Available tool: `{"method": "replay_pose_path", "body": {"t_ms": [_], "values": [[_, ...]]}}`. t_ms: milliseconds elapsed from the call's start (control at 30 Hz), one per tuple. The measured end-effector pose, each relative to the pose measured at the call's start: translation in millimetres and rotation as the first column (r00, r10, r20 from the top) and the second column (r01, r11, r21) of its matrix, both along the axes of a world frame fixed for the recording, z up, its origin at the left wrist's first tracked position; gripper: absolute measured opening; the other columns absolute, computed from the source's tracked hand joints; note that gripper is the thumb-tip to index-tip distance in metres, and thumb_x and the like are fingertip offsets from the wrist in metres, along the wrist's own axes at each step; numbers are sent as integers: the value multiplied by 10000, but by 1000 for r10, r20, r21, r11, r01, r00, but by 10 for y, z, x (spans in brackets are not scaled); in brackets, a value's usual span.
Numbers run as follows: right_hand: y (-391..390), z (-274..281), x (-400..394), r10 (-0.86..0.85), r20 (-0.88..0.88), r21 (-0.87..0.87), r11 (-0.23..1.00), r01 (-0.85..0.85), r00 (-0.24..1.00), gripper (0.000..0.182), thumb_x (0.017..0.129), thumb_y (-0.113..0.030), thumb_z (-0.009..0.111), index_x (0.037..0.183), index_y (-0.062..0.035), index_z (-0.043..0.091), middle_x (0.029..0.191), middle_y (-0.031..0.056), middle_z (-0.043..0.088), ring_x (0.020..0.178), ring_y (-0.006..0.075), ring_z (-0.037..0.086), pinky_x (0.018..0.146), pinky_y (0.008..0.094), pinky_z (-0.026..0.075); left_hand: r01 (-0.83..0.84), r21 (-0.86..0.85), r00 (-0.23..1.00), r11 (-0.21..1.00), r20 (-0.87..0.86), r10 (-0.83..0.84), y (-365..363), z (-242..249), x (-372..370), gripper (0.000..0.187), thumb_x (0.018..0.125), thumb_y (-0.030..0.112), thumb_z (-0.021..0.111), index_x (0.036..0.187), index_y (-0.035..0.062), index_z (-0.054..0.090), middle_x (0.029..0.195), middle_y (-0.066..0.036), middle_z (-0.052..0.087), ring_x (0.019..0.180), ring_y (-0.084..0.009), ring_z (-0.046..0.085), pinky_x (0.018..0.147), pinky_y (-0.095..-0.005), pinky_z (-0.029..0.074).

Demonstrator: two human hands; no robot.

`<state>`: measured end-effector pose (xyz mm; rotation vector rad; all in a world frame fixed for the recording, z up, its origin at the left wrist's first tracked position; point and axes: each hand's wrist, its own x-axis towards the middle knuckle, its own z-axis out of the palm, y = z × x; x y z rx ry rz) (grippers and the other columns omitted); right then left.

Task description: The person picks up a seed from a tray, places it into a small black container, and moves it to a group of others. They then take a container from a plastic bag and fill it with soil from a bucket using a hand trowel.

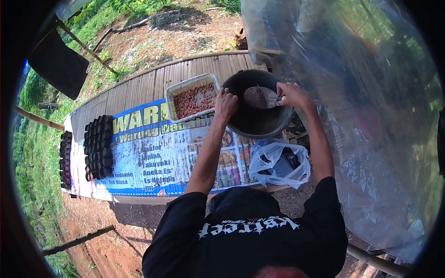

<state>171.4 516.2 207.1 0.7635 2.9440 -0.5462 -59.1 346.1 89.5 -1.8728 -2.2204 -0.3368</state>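
A round black bucket with a little dark soil at its bottom stands at the table's far right. My left hand is closed over the bucket's left rim. My right hand reaches over the right rim and grips the handle of a small trowel. The trowel's blade lies against the soil inside. Just left of the bucket, close to my left hand, sits a white rectangular tray with many small reddish seeds in it.
Black seedling trays stand on the left part of a printed banner covering the bamboo table. A white plastic bag with dark contents sits below the bucket. Clear plastic sheeting hangs along the right.
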Motion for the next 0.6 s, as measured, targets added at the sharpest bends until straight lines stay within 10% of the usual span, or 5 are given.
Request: {"method": "replay_pose_path", "body": {"t_ms": [600], "values": [[-166,9,-160,-35,23,203,979,30,999,432,701,-226,853,996,-113,559,997,115,637,1078,334,573,961,446,383,5,-7,1000,1000,-7,-5,-8,34,12,165,754,173,640,693,69,752,725,-126,700,927,-251,601,891,-375,395]]}}
